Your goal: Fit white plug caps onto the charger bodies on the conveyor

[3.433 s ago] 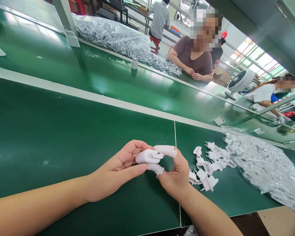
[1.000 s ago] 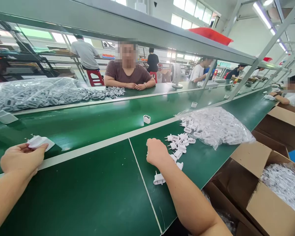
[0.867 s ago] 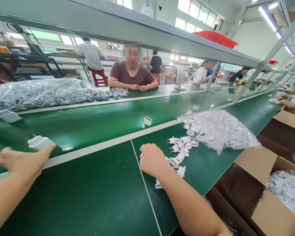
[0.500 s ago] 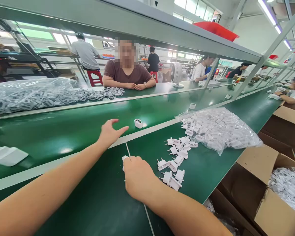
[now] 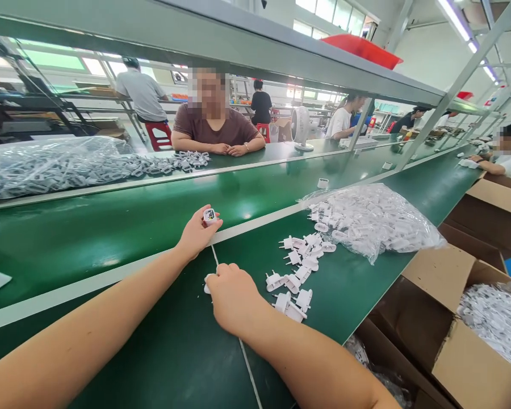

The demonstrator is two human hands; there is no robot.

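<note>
Over the near side of the green belt, my left hand (image 5: 197, 231) grips a white charger housing (image 5: 210, 216) between thumb and fingers. Its open end faces up toward me and shows small parts inside. Lower down, above the near green worktop, my right hand (image 5: 234, 298) is closed on a white plug piece (image 5: 208, 282); my fingers cover most of it. To the right of that hand lies a loose group of white plug pieces with pins (image 5: 293, 278).
A clear plastic bag of white plug pieces (image 5: 378, 221) lies behind the loose ones. Another white housing (image 5: 322, 183) rests on the belt (image 5: 111, 227). Across it sits a person beside a second bag (image 5: 59, 167). Cardboard boxes (image 5: 443, 272) stand at right, under an overhead shelf (image 5: 238, 45).
My left hand, open before, has reached right and closed on the charger housing from the belt. The right hand keeps its hold. A white piece at far left has slid mostly out of view.
</note>
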